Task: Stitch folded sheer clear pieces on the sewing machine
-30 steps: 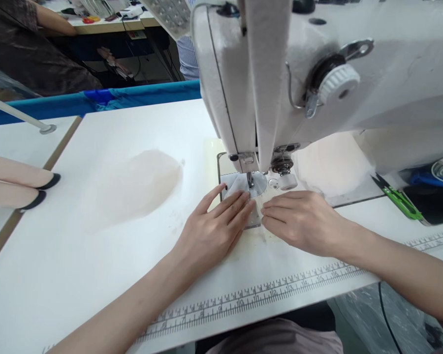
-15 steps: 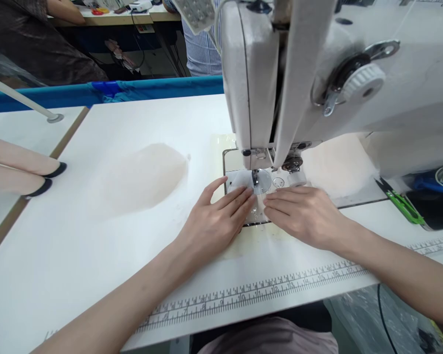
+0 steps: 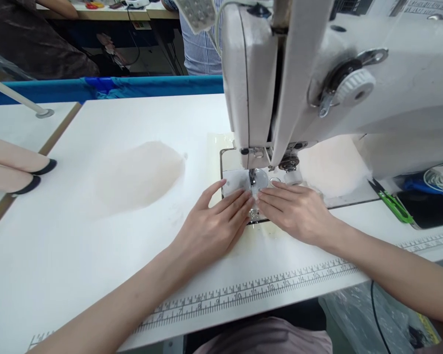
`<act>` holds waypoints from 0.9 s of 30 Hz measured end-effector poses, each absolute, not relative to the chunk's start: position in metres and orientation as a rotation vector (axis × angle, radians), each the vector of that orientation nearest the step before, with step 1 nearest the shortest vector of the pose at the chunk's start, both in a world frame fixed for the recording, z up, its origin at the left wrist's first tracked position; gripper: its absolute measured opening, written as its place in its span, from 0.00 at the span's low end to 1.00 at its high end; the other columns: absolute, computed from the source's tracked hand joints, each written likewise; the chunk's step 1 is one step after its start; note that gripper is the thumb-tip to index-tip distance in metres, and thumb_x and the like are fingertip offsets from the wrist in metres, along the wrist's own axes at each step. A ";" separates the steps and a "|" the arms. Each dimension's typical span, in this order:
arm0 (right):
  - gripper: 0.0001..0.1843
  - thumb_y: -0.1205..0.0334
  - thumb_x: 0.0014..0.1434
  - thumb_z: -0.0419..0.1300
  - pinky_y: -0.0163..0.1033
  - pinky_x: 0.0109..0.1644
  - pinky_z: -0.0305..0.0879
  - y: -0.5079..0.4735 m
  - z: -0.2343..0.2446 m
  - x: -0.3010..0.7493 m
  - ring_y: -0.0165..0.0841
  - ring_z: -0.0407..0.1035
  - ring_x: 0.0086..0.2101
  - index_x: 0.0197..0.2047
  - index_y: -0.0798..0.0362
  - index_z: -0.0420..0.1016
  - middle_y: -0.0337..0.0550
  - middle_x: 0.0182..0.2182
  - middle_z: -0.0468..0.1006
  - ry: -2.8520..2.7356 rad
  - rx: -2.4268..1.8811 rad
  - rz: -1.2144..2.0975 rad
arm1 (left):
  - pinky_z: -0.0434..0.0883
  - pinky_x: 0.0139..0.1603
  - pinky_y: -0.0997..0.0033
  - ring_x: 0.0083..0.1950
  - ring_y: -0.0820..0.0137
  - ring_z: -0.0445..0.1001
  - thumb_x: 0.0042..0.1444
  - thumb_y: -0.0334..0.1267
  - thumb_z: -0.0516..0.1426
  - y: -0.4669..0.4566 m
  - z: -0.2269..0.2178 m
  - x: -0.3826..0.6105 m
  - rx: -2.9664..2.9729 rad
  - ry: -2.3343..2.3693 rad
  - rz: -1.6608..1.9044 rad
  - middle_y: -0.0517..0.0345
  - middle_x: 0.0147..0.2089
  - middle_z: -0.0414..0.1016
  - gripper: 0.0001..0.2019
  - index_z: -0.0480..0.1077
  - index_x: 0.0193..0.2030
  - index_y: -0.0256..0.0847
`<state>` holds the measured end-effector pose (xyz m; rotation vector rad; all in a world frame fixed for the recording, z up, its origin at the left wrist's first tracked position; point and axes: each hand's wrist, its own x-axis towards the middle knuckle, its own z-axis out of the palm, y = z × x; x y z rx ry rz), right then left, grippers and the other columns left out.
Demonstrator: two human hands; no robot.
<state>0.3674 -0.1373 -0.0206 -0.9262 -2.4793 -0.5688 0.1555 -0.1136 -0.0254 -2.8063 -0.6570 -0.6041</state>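
A small, sheer whitish piece of fabric (image 3: 237,181) lies on the metal plate beside the presser foot (image 3: 252,177) of a white sewing machine (image 3: 256,83). My left hand (image 3: 217,219) rests flat with its fingertips on the fabric's near edge, thumb spread away to the left. Just right of the foot, my right hand (image 3: 295,211) lies palm down with fingers stretched out, its fingertips close to those of the left. Both hands are open, pressing down rather than gripping. Whatever lies under the fingertips is hidden.
Pale, sheer fabric pieces lie on the white table (image 3: 140,172) and under the machine arm (image 3: 335,162). Green thread snips (image 3: 391,201) sit right, beside a dark flat object (image 3: 431,209). A printed ruler (image 3: 243,295) runs along the front edge. Other people are beyond the blue cloth edge.
My right hand has slid left, bringing its fingertips nearer the presser foot and my left hand. The left hand stays about in place. The whole view has shifted slightly.
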 end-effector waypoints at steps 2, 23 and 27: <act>0.13 0.76 0.61 0.54 0.39 0.44 0.76 -0.136 -0.022 0.368 0.35 0.78 0.41 0.36 0.59 0.80 0.45 0.39 0.83 -2.464 -0.933 -0.578 | 0.65 0.62 0.44 0.55 0.59 0.75 0.64 0.32 0.52 -0.114 -0.027 0.156 -2.802 -0.671 -0.615 0.47 0.54 0.76 0.15 0.70 0.55 0.35; 0.10 0.67 0.63 0.56 0.39 0.46 0.73 -0.137 -0.024 0.364 0.32 0.77 0.38 0.37 0.56 0.81 0.39 0.40 0.83 -2.390 -1.112 -0.537 | 0.60 0.64 0.47 0.54 0.60 0.76 0.65 0.35 0.52 -0.112 -0.028 0.156 -2.761 -0.731 -0.625 0.45 0.53 0.76 0.14 0.70 0.54 0.31; 0.11 0.65 0.64 0.56 0.39 0.46 0.72 -0.136 -0.024 0.363 0.32 0.77 0.38 0.37 0.57 0.80 0.39 0.40 0.83 -2.400 -1.153 -0.547 | 0.58 0.66 0.45 0.55 0.60 0.75 0.66 0.36 0.51 -0.106 -0.030 0.156 -2.765 -0.753 -0.623 0.46 0.54 0.76 0.15 0.69 0.56 0.33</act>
